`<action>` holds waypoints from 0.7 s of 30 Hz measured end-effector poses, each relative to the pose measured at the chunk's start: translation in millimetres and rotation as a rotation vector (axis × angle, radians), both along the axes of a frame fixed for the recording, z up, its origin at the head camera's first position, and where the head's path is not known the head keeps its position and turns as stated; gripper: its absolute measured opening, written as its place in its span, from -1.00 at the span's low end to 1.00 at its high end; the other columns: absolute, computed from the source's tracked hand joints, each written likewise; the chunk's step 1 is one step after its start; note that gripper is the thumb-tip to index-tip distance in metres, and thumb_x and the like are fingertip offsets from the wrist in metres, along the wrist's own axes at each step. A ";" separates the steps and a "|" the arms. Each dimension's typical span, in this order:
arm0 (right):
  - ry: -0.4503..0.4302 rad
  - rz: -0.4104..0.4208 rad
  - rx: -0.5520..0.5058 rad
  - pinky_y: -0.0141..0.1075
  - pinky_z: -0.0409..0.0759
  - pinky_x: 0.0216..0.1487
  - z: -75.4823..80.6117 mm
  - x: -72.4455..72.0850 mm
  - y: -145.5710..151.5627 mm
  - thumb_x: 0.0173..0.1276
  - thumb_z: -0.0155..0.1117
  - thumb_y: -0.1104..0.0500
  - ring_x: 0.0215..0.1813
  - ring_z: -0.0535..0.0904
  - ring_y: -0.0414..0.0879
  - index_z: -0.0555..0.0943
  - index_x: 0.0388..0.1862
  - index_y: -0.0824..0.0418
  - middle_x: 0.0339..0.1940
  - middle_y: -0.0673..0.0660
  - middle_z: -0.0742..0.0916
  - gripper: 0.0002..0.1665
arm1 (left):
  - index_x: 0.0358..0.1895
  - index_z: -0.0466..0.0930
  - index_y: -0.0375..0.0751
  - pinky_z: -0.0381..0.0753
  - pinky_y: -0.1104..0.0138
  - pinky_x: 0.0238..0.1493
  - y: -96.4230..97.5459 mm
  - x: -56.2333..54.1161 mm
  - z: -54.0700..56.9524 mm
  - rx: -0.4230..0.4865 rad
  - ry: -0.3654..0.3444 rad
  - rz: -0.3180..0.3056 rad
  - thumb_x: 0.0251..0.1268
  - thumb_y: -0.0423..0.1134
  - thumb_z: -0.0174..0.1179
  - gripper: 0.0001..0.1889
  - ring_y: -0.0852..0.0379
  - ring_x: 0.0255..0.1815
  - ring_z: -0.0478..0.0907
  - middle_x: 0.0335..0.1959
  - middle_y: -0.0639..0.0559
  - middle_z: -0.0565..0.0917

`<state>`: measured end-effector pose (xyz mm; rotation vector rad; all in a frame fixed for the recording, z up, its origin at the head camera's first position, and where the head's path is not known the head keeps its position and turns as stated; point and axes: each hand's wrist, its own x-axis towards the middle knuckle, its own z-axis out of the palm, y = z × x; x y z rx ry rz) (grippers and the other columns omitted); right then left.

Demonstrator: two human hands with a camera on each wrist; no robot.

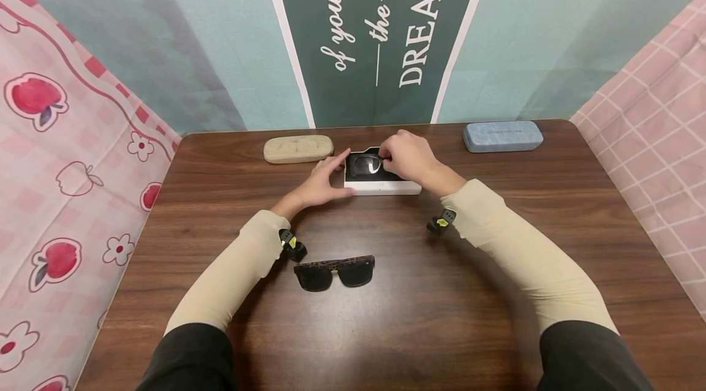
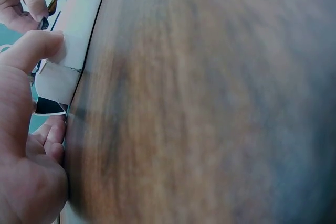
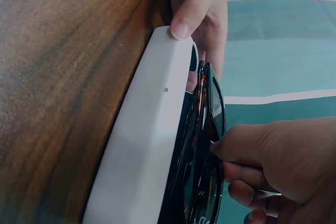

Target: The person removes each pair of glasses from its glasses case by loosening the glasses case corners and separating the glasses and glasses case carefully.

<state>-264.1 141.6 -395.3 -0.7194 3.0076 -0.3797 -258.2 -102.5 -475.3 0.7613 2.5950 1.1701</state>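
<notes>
A white glasses case (image 1: 383,188) with a black inside lies lidless-side up near the back of the table. My left hand (image 1: 318,186) holds its left end, thumb on the near wall and fingers at the far side. Over the case, my right hand (image 1: 410,157) pinches a pair of dark-framed glasses (image 3: 214,111) near the bridge. In the right wrist view these glasses stand partly above the white wall, their lower part hidden behind it. Closer to me, tortoiseshell sunglasses (image 1: 355,273) with dark lenses lie on the table.
A beige glasses case (image 1: 298,149) lies at the back, left of the white one. To the right, a blue glasses case (image 1: 503,136) sits near the back edge of the wooden table (image 1: 419,317). Patterned cloths hang behind and at both sides.
</notes>
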 end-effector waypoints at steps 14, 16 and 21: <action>-0.003 0.012 0.026 0.02 0.62 -0.11 20.2 3.2 2.4 0.26 0.35 0.23 -0.08 0.59 0.05 0.81 -0.20 0.16 -0.24 0.08 0.79 -0.83 | 0.65 0.02 -0.13 0.13 -0.08 0.46 -0.5 0.0 -1.6 -0.005 0.000 -0.006 0.16 -0.09 0.49 0.05 -0.14 0.35 0.33 0.40 -0.20 0.43; -0.009 0.012 0.030 0.03 0.62 -0.08 23.4 4.7 3.1 0.27 0.35 0.21 -0.04 0.59 0.05 0.81 -0.15 0.17 -0.20 0.09 0.80 -0.80 | 0.65 0.02 -0.11 0.14 -0.08 0.46 -0.1 0.0 -1.5 -0.006 -0.005 -0.003 0.15 -0.09 0.50 0.06 -0.14 0.35 0.32 0.39 -0.20 0.44; -0.012 0.028 0.039 0.02 0.63 -0.11 28.4 10.5 3.8 0.28 0.33 0.23 -0.07 0.58 0.04 0.80 -0.18 0.16 -0.23 0.07 0.80 -0.82 | 0.65 0.01 -0.10 0.14 -0.08 0.46 0.1 0.5 -1.4 -0.013 -0.011 0.005 0.15 -0.09 0.50 0.07 -0.14 0.36 0.30 0.40 -0.20 0.44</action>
